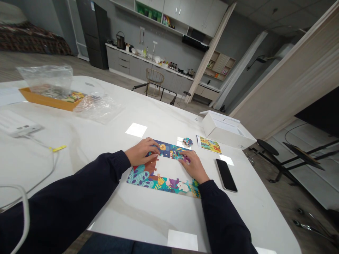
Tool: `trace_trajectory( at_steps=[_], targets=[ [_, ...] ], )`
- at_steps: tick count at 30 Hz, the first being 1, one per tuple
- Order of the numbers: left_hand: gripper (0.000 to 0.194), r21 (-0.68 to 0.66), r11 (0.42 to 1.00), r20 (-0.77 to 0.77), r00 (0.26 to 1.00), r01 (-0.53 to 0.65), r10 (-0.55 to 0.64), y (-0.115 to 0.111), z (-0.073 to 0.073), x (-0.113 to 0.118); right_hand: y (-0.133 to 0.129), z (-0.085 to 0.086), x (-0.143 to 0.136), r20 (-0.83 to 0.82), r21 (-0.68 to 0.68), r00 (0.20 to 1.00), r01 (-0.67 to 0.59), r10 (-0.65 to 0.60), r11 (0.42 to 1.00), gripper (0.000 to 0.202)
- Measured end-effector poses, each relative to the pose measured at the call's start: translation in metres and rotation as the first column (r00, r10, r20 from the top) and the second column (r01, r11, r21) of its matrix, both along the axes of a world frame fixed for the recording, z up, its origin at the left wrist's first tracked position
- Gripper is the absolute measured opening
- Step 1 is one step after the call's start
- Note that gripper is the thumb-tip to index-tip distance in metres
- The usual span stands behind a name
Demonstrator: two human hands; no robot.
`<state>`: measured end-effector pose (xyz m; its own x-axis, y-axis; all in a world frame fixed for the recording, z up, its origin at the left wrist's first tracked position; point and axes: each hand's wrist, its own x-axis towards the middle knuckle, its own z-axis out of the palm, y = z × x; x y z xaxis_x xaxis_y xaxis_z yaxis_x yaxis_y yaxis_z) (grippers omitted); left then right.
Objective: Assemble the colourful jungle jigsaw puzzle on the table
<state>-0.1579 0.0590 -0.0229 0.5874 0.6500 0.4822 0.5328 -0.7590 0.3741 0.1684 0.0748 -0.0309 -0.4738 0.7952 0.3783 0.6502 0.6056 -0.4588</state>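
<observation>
A colourful jigsaw puzzle (pixel 172 185) lies flat on the white table, its border joined into a rectangular ring around a bare middle. My left hand (pixel 141 152) rests on the upper left part, fingers stretched over the dark blue pieces and thumb apart below them. On the upper right part lies my right hand (pixel 195 167), its fingers spread over the pieces and its thumb near the inner edge. Neither hand visibly lifts a piece. Beyond the puzzle sits a small pile of loose pieces (pixel 188 141).
A picture card (pixel 209 145) and a white box (pixel 229 129) stand back right; a black phone (pixel 226 174) lies at right. An orange box (pixel 50 101) with plastic bags (pixel 96 106) is far left. A white cable (pixel 25 208) crosses the left side of the table (pixel 132 211).
</observation>
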Motion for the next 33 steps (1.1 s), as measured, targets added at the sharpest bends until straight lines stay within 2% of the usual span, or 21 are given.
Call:
trace_trajectory(
  at_steps=[3, 6, 10, 12, 14, 17, 21, 26, 29, 31, 33],
  targets=[
    [0.019, 0.001, 1.000, 0.003, 1.000, 0.005, -0.005, 0.000, 0.000, 0.000, -0.001, 0.004, -0.001, -0.016, 0.001, 1.000, 0.012, -0.012, 1.000, 0.027],
    [0.020, 0.001, 1.000, 0.000, 1.000, 0.011, -0.011, 0.000, 0.000, 0.000, -0.007, 0.018, 0.005, -0.033, -0.010, 0.999, 0.005, -0.005, 1.000, 0.030],
    [0.021, 0.000, 1.000, 0.006, 1.000, 0.007, -0.007, 0.000, 0.001, 0.000, -0.023, 0.044, 0.020, -0.034, -0.116, 0.999, 0.006, -0.010, 0.993, 0.031],
    [0.020, 0.000, 1.000, 0.012, 1.000, 0.009, -0.009, 0.000, 0.001, 0.000, -0.031, 0.050, 0.024, -0.021, -0.173, 1.000, 0.014, -0.018, 0.985, 0.032],
    [0.019, -0.001, 1.000, 0.013, 1.000, 0.012, -0.012, 0.000, 0.001, 0.000, -0.035, 0.048, 0.024, -0.005, -0.208, 1.000, 0.006, -0.007, 0.978, 0.033],
    [0.020, -0.004, 1.000, 0.010, 1.000, 0.010, -0.010, 0.000, 0.000, 0.000, -0.034, 0.037, 0.019, 0.019, -0.231, 0.999, -0.035, 0.040, 0.972, 0.035],
    [0.019, -0.017, 1.000, 0.029, 0.999, 0.013, -0.013, 0.000, 0.001, 0.000, -0.032, 0.025, 0.014, 0.045, -0.216, 0.997, -0.052, 0.063, 0.975, 0.038],
    [0.019, -0.024, 1.000, 0.034, 0.999, 0.014, -0.013, -0.001, 0.003, 0.001, -0.031, 0.025, 0.014, 0.030, -0.174, 0.997, -0.070, 0.076, 0.982, 0.040],
    [0.021, -0.021, 1.000, 0.017, 1.000, 0.005, -0.005, -0.002, 0.003, 0.001, -0.014, 0.027, 0.024, -0.050, -0.079, 0.998, 0.020, -0.024, 0.997, 0.034],
    [0.021, -0.022, 1.000, 0.011, 1.000, 0.001, -0.001, -0.001, 0.002, 0.001, 0.007, 0.024, 0.031, -0.084, 0.001, 0.988, 0.131, -0.131, 0.991, 0.031],
    [0.020, -0.023, 1.000, 0.010, 1.000, 0.002, -0.002, -0.001, 0.002, 0.001, 0.032, 0.019, 0.036, -0.070, 0.047, 0.980, 0.190, -0.187, 0.981, 0.033]
  ],
)
